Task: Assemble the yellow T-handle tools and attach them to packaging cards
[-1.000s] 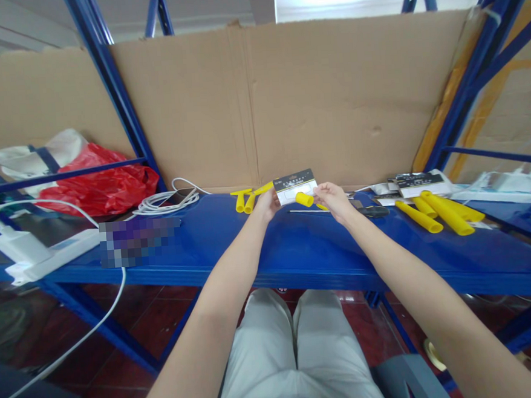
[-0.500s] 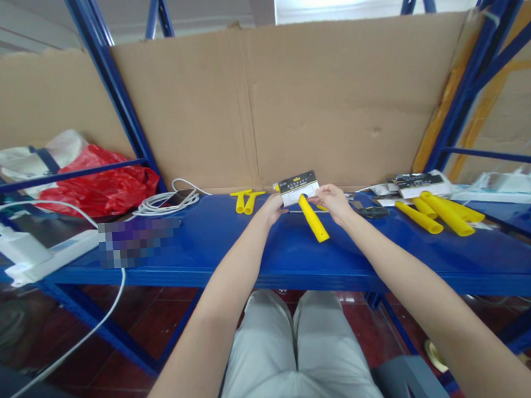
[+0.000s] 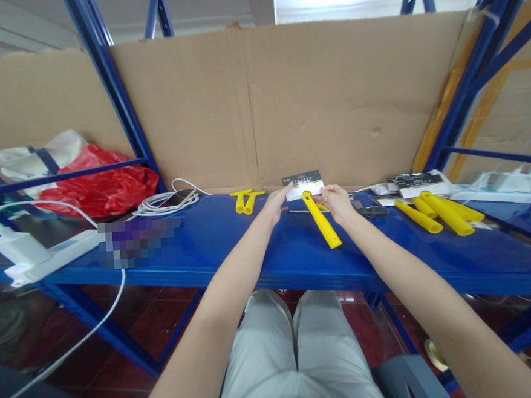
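Between my two hands is a black-and-white printed card point(image 3: 305, 187), tilted up above the blue tabletop. My left hand point(image 3: 275, 204) grips its left edge, thumb on top. At the card's lower right corner my right hand point(image 3: 337, 203) is closed in a pinch on the card. A yellow hollow plastic handle point(image 3: 324, 222), with a hole at its narrow upper end, lies against the card's lower edge and slants towards me. How it is joined to the card I cannot tell. Another bit of yellow shows beside my right fingertips.
Two yellow T-shaped pieces point(image 3: 248, 202) lie left of my hands. To the right are a black-handled tool point(image 3: 373, 212), several yellow handles point(image 3: 448, 213) and stacked cards point(image 3: 421, 184). A coiled white cable point(image 3: 166, 202) and power strip point(image 3: 64, 255) lie left. Cardboard point(image 3: 313, 98) stands behind.
The card has shifted slightly right and tipped back. The yellow handle has moved right and towards me, its upper hole now showing. My left hand has slid up along the card's edge.
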Action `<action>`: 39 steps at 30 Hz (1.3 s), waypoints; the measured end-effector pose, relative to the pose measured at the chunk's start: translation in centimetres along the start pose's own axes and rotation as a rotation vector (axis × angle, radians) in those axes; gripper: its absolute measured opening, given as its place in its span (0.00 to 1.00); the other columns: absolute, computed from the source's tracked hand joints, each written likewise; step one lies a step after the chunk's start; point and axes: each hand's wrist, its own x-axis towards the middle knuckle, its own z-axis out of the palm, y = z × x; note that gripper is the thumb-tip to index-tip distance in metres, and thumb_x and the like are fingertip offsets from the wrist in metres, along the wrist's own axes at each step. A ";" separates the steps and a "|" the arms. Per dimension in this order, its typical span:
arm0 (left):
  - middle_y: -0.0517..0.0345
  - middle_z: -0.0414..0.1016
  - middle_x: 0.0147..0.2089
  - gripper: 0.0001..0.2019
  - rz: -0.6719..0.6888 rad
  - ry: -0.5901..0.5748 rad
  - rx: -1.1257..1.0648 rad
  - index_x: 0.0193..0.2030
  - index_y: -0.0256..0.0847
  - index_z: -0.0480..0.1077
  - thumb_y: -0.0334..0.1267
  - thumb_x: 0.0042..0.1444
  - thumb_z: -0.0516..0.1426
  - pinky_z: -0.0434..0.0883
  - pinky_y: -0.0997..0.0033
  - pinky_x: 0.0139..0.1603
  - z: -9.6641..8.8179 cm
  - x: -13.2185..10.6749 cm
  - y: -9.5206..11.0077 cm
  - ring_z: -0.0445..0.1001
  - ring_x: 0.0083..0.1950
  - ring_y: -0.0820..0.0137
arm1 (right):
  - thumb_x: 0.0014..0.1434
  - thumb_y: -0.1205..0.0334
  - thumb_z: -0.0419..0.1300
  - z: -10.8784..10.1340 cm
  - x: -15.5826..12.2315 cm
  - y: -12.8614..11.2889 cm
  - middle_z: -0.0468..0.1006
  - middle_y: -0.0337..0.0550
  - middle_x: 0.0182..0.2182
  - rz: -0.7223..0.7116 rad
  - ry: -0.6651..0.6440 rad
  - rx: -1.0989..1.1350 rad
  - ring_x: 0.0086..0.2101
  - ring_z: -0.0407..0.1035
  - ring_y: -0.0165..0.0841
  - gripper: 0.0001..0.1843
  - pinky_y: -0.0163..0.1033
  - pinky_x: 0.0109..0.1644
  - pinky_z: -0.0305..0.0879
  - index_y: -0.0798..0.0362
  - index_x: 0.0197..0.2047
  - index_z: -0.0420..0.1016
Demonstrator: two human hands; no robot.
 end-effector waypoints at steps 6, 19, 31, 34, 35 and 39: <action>0.55 0.75 0.28 0.02 -0.049 0.101 -0.131 0.32 0.36 0.71 0.29 0.54 0.60 0.76 0.70 0.35 0.3 0.3 -0.4 0.76 0.33 0.70 | 0.57 0.74 0.58 -0.3 0.5 0.5 0.74 0.34 0.23 -0.046 0.005 -0.054 0.26 0.73 0.23 0.10 0.28 0.35 0.69 0.54 0.27 0.65; 0.58 0.74 0.33 0.13 -0.035 0.199 -0.182 0.41 0.40 0.66 0.18 0.54 0.54 0.80 0.58 0.38 0.6 -0.5 -0.2 0.78 0.35 0.68 | 0.54 0.69 0.61 -0.6 0.4 1.0 0.77 0.41 0.31 -0.082 -0.210 -0.390 0.28 0.71 0.27 0.09 0.33 0.35 0.69 0.54 0.41 0.73; 0.48 0.77 0.48 0.30 -0.068 0.122 -0.056 0.59 0.41 0.65 0.17 0.49 0.49 0.79 0.65 0.38 0.3 -0.5 -0.2 0.80 0.41 0.65 | 0.51 0.72 0.58 -0.4 -0.1 1.9 0.74 0.43 0.41 -0.494 -0.384 -1.006 0.32 0.70 0.32 0.22 0.38 0.41 0.67 0.49 0.50 0.68; 0.47 0.78 0.45 0.27 -0.072 0.130 -0.020 0.56 0.38 0.67 0.18 0.49 0.50 0.79 0.65 0.37 0.3 -0.4 -0.3 0.80 0.40 0.64 | 0.55 0.73 0.55 -0.3 -0.3 1.6 0.73 0.48 0.44 -0.600 -0.464 -1.237 0.41 0.71 0.36 0.15 0.40 0.48 0.65 0.52 0.45 0.73; 0.47 0.78 0.43 0.26 -0.071 0.137 -0.015 0.55 0.37 0.68 0.18 0.49 0.50 0.78 0.65 0.37 0.3 -0.3 -0.3 0.80 0.39 0.64 | 0.57 0.73 0.54 -0.3 -0.4 1.6 0.73 0.50 0.45 -0.605 -0.488 -1.286 0.43 0.71 0.37 0.15 0.41 0.50 0.64 0.52 0.46 0.74; 0.48 0.78 0.39 0.22 -0.066 0.181 -0.005 0.50 0.36 0.70 0.19 0.49 0.52 0.78 0.65 0.35 0.4 -0.1 -0.5 0.80 0.37 0.63 | 0.60 0.73 0.53 -0.2 -0.7 1.4 0.73 0.53 0.50 -0.586 -0.533 -1.372 0.48 0.71 0.39 0.20 0.41 0.55 0.62 0.53 0.52 0.75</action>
